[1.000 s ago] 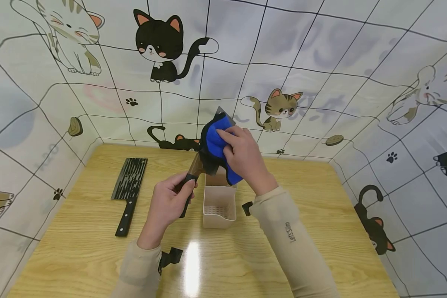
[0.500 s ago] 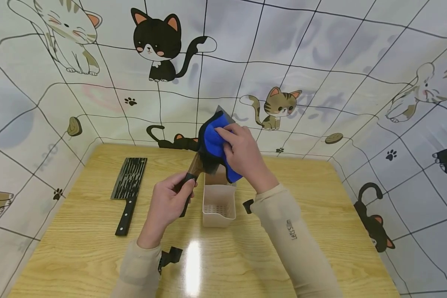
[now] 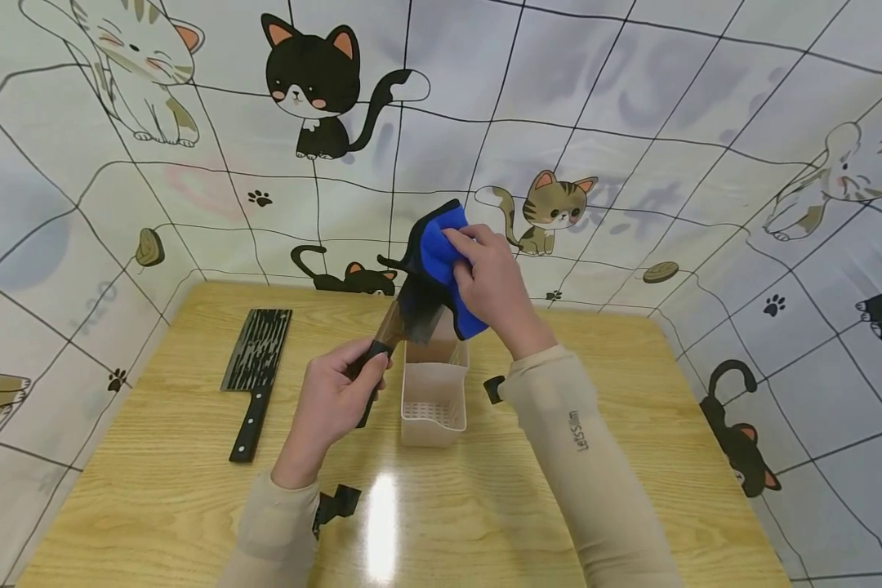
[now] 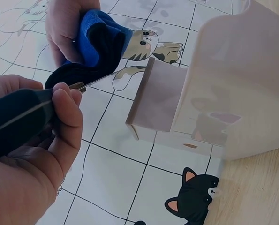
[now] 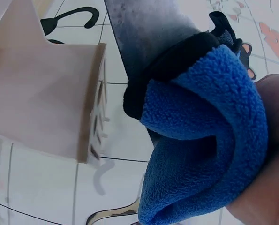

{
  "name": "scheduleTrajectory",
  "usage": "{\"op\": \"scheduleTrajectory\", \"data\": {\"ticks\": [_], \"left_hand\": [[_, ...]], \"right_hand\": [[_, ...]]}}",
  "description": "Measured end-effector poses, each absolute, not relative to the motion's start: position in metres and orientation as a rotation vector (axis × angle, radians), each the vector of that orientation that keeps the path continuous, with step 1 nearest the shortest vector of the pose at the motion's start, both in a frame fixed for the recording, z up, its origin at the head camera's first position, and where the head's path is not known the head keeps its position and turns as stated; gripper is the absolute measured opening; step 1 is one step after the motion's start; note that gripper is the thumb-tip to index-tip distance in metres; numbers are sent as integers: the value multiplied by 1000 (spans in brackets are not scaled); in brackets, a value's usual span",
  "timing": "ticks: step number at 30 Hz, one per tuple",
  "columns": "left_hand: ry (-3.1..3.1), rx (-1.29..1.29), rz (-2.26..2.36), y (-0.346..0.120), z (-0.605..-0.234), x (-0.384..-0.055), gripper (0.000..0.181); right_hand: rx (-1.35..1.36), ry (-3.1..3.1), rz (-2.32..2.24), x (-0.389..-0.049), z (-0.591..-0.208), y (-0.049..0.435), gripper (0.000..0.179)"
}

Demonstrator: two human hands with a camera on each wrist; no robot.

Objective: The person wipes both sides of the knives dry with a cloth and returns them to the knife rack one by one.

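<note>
The left hand is curled around the black handle of a knife, which is in the air toward the far edge of the desk. The right hand pinches a blue cloth, folded over the blade. Near this knife, a pale box stands around the middle of the far edge. A second knife lies toward the far left corner.

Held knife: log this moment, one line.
left hand: grips knife handle | right hand: holds blue cloth on blade | pale holder: on table | patterned cleaver: on table
</note>
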State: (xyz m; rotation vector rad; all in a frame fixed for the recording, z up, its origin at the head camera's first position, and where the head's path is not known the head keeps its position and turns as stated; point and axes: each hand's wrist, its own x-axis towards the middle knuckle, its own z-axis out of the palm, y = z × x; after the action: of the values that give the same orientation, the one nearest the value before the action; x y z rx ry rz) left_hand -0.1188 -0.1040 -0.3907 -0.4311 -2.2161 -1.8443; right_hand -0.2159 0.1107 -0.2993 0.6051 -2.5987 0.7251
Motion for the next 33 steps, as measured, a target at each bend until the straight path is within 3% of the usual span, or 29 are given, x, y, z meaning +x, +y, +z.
{"op": "scheduleTrajectory", "data": {"ticks": [22,33], "left_hand": [[-2213,-387,-1886,-103,-390,-115,16],[-2184,-375,-1852,-103,-390,-115,16]], "right_hand": [[479,-2627,903,-215,-314,124,43],[542,-2672,951,-198,-318,116,44]]}}
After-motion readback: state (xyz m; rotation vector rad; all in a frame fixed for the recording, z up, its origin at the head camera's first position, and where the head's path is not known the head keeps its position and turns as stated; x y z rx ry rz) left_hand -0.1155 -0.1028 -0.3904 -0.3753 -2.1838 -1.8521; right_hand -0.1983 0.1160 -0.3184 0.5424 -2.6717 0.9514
